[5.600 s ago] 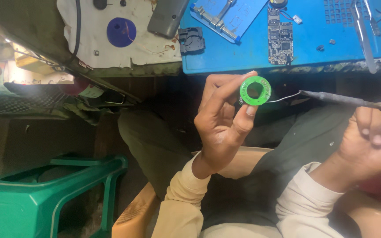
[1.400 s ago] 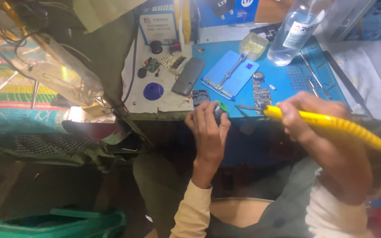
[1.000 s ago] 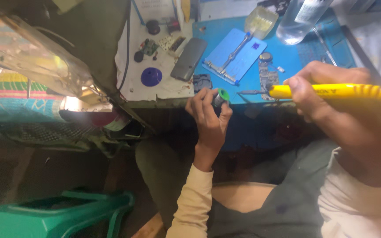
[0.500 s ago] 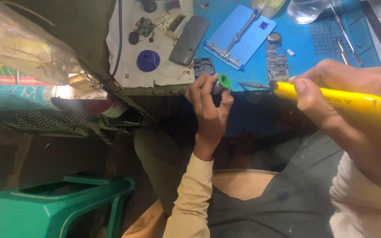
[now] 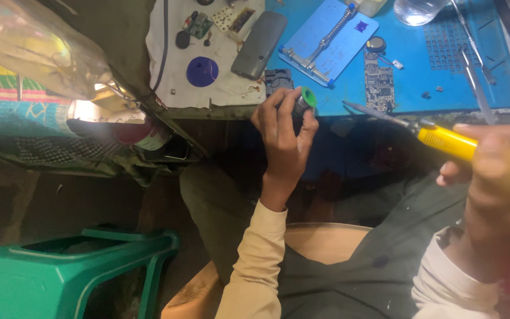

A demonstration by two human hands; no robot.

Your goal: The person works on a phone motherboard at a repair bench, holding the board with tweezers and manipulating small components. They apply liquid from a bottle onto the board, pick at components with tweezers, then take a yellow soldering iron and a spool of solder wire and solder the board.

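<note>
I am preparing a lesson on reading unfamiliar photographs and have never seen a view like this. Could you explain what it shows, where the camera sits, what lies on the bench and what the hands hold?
There is no machine here: a person works with two bare hands, and one camera worn on the head looks down at them and the lap.

The left hand grips a small green spool in its fingers, at the bench edge. The right hand holds a yellow soldering iron, its metal tip pointing towards the spool.

On the blue mat lie a green circuit board, a light blue board holder and tweezers. The white area beside it holds a grey phone and a purple disc. A green plastic stool stands lower left.
</note>
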